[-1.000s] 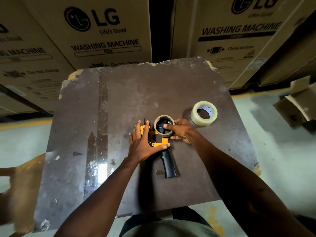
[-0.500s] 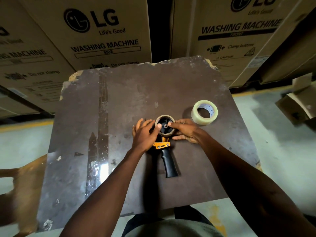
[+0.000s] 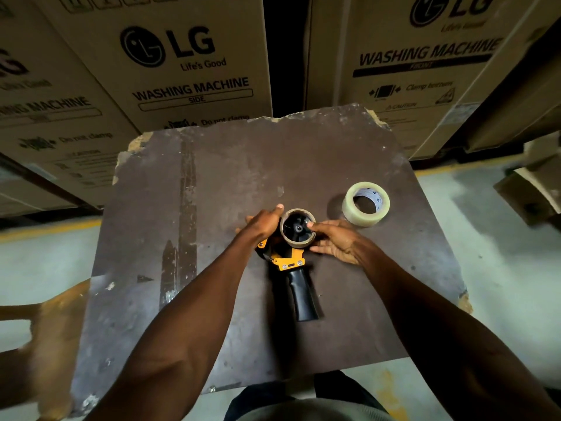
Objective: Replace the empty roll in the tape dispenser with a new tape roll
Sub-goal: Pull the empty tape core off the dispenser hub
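Empty roll point(image 3: 297, 228), brown cardboard core, sits on black hub of tape dispenser point(image 3: 288, 259) near worktop point(image 3: 212, 208) centre, far from all edges. Dispenser lies flat, orange frame, black handle toward person. Left hand point(image 3: 262, 224) curls on core left side, thumb at rim; right hand point(image 3: 332, 241) pinches core right rim. New tape roll point(image 3: 365, 204), clear, lies flat, near to right, apart. Free surface left and behind. Worktop back edge chipped. Count: 1 dispenser, 2 rolls, 3 cardboard boxes point(image 3: 188, 65) behind.
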Demonstrator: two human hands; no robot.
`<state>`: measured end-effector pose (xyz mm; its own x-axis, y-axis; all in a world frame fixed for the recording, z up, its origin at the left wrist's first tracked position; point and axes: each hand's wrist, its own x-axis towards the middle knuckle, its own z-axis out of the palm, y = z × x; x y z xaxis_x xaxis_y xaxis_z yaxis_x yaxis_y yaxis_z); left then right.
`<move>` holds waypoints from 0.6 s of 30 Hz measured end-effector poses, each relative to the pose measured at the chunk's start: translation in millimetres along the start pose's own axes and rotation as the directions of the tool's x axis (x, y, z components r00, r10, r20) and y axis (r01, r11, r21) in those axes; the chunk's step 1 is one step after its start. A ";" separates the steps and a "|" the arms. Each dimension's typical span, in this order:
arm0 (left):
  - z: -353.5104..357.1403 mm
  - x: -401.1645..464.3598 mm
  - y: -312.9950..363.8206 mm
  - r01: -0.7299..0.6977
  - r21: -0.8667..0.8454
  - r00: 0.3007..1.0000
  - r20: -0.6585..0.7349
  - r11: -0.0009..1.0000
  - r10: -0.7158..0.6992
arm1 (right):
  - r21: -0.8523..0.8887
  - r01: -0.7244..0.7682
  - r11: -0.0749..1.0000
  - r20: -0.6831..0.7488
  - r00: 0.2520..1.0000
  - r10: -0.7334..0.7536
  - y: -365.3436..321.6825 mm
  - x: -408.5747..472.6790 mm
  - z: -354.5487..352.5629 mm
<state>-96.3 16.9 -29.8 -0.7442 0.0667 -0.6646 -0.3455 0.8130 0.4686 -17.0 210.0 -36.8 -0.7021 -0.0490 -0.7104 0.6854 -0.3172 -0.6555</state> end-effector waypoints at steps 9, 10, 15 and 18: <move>18.5 55.8 -27.6 0.012 -0.122 1.000 0.025 0.993 -0.009 | 0.031 0.001 1.000 -0.001 1.000 -0.001 -0.3 -2.0 0.5; 19.3 57.6 -29.6 -0.002 -0.139 0.999 0.040 0.990 0.008 | 0.032 0.002 0.999 -0.003 1.000 -0.002 -0.6 -2.2 0.7; 10.5 39.7 -24.8 -0.046 -0.210 0.996 0.067 0.977 0.061 | 0.042 0.012 0.999 -0.008 1.000 -0.012 -1.8 -3.9 2.5; -0.7 11.1 -10.6 -0.080 -0.247 0.989 0.097 0.966 0.107 | 0.034 0.017 0.999 -0.011 1.000 -0.016 -2.2 -5.2 3.2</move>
<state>-101.2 8.6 -41.7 -0.7177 0.2093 -0.6641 -0.4155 0.6366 0.6496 -15.5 207.9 -30.9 -0.7110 -0.0339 -0.7024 0.6667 -0.3502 -0.6579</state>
